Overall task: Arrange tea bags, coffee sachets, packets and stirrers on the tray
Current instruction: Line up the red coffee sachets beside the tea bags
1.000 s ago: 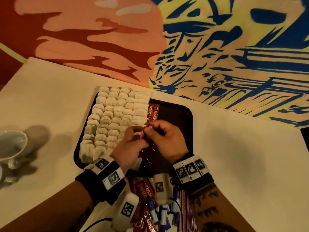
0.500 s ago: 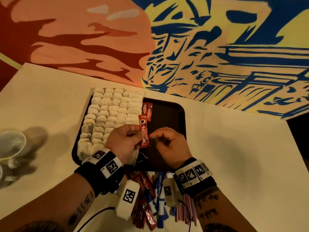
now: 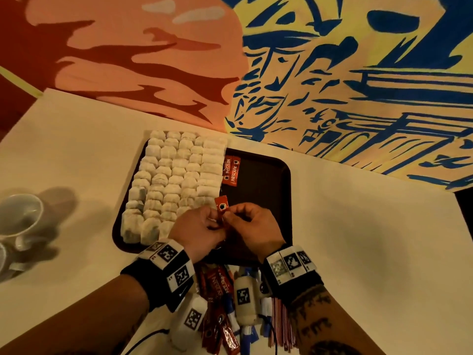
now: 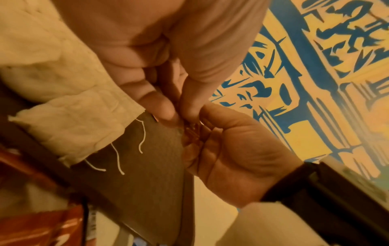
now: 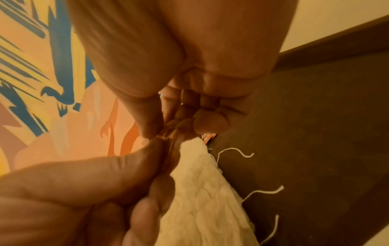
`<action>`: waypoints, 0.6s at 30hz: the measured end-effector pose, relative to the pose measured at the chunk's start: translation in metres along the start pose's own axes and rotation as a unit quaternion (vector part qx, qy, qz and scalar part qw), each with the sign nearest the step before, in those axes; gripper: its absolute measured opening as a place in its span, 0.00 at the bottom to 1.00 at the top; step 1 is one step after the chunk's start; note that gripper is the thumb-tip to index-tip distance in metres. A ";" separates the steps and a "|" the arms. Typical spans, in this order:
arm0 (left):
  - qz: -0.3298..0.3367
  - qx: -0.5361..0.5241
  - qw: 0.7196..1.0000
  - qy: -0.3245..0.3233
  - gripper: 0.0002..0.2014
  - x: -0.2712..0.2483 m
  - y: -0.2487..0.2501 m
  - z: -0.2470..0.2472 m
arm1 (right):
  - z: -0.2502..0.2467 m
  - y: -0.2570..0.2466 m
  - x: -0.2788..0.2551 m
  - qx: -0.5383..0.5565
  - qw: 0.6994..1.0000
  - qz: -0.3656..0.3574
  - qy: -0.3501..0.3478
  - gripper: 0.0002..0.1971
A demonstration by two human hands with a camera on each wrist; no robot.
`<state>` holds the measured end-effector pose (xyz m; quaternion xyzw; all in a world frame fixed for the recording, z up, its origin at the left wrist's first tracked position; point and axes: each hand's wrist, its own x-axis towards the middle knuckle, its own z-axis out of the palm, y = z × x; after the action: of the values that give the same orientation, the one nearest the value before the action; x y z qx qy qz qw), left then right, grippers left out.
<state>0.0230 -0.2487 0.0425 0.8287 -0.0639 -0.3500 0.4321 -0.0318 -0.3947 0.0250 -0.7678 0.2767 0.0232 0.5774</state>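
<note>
A dark tray (image 3: 263,190) lies on the table with rows of white tea bags (image 3: 176,175) filling its left half. Two red coffee sachets (image 3: 231,170) lie beside them at the tray's far end. My left hand (image 3: 202,228) and right hand (image 3: 249,224) meet over the tray's near middle and both pinch a bunch of red coffee sachets (image 3: 221,206) that sticks up between them. The left wrist view shows both hands' fingertips (image 4: 166,109) closed on the sachets (image 4: 192,131). Tea bag strings (image 5: 233,150) trail on the tray floor.
Below my wrists, on the table's near edge, lies a pile of red sachets (image 3: 217,326), blue-and-white packets (image 3: 247,334) and striped stirrers (image 3: 281,326). White cups (image 3: 18,219) stand at the left. A painted wall rises behind the table.
My right hand, apart from the sachets half a second ago, has come back and pinches them together with my left hand. The bunch has moved a little toward the tray's middle.
</note>
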 end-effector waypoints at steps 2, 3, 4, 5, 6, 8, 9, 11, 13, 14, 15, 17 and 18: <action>-0.005 0.015 1.000 -0.004 0.12 0.005 -0.004 -0.002 | 0.000 0.005 0.009 -0.014 1.000 0.017 -0.007 0.04; -0.007 0.019 1.000 0.001 0.14 0.007 -0.006 -0.003 | 0.000 0.008 0.014 -0.017 1.000 0.026 -0.001 0.04; -0.009 0.025 1.000 0.013 0.16 0.010 -0.009 -0.004 | 0.001 0.012 0.020 -0.011 0.999 0.037 0.017 0.03; -0.014 0.028 0.999 0.028 0.17 0.012 -0.012 -0.006 | 0.001 0.017 0.026 0.000 0.998 0.054 0.042 0.04; -0.024 0.022 0.999 0.044 0.17 0.015 -0.014 -0.007 | 0.000 0.021 0.035 -0.001 0.995 0.074 0.068 0.06; -0.048 -0.008 0.997 0.063 0.13 0.020 -0.019 -0.011 | 0.001 0.028 0.051 -0.044 0.989 0.107 0.096 0.10; -0.055 -0.020 0.996 0.064 0.12 0.021 -0.021 -0.012 | 0.004 0.030 0.058 -0.064 0.985 0.123 0.098 0.09; -0.060 -0.030 0.996 0.060 0.09 0.023 -0.025 -0.014 | 0.012 0.032 0.071 -0.091 0.981 0.147 0.089 0.07; -0.061 -0.045 0.995 0.064 0.07 0.024 -0.028 -0.015 | 0.020 0.032 0.081 -0.118 0.978 0.153 0.076 0.08; -0.061 -0.050 0.994 0.069 0.07 0.024 -0.030 -0.016 | 0.023 0.030 0.084 -0.134 0.977 0.153 0.069 0.08; -0.059 -0.054 0.994 0.073 0.07 0.023 -0.030 -0.016 | 0.025 0.027 0.086 -0.152 0.975 0.148 0.064 0.08; -0.051 -0.057 0.994 0.072 0.07 0.021 -0.031 -0.017 | 0.028 0.023 0.091 -0.183 0.972 0.135 0.059 0.08; -0.046 -0.059 0.995 0.071 0.07 0.020 -0.032 -0.018 | 0.028 0.021 0.093 -0.194 0.970 0.134 0.057 0.08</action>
<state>0.0428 -0.2252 0.0144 0.8265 0.0260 -0.3128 0.4674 0.0451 -0.4098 -0.0353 -0.8209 0.3998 0.1095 0.3927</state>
